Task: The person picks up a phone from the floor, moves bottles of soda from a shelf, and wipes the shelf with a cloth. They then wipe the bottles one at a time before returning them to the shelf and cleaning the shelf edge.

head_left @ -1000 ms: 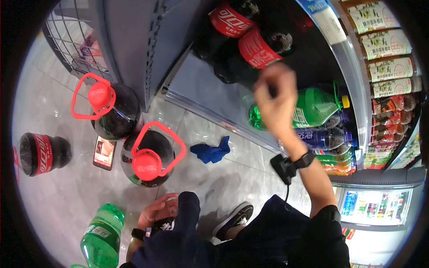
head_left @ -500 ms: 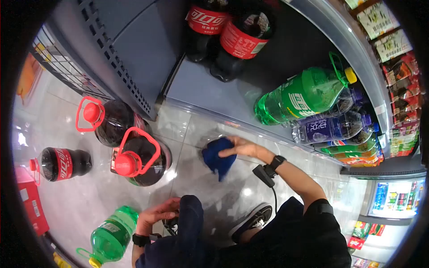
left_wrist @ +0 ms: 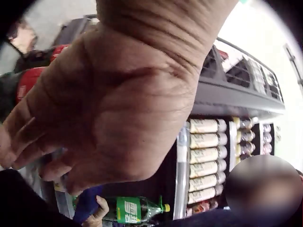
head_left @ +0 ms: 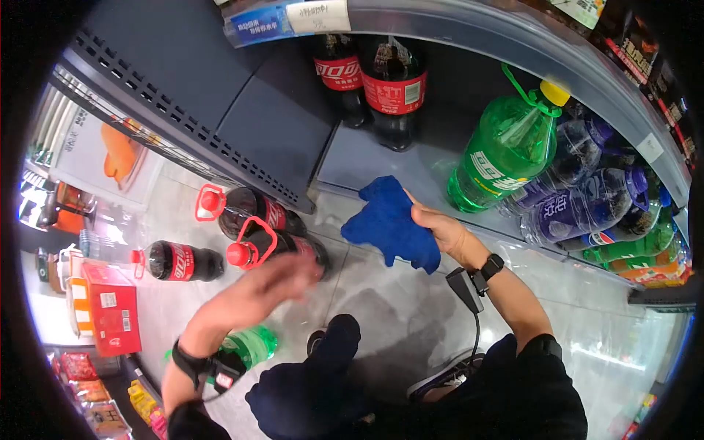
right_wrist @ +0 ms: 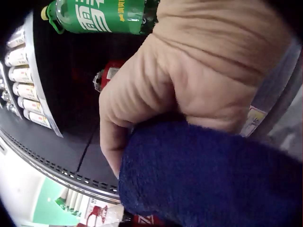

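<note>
A blue cloth (head_left: 392,224) is pinched between the thumb and fingers of my right hand (head_left: 447,233), raised in front of the low shelf's edge. In the right wrist view the cloth (right_wrist: 203,175) hangs over the fingers in thick folds. My left hand (head_left: 257,292), blurred, is held out with fingers extended and nothing in it. It overlaps the nearer of two large cola bottles (head_left: 282,246) with red carry loops on the floor. Part of a green soda bottle (head_left: 253,345) shows behind the left wrist. On the shelf (head_left: 359,165) stand two cola bottles (head_left: 396,92) at the back left.
Right on the shelf stand a large green soda bottle (head_left: 506,154) with a yellow cap and several purple-labelled bottles (head_left: 561,213). A shelf rail (head_left: 411,22) crosses above. Another cola bottle (head_left: 183,262) lies leftward in view, near a red box (head_left: 114,308).
My right hand went from the shelf to the cloth on the floor, took hold of it and lifted it toward the shelf. My left hand rose from beside the knee and reached forward.
</note>
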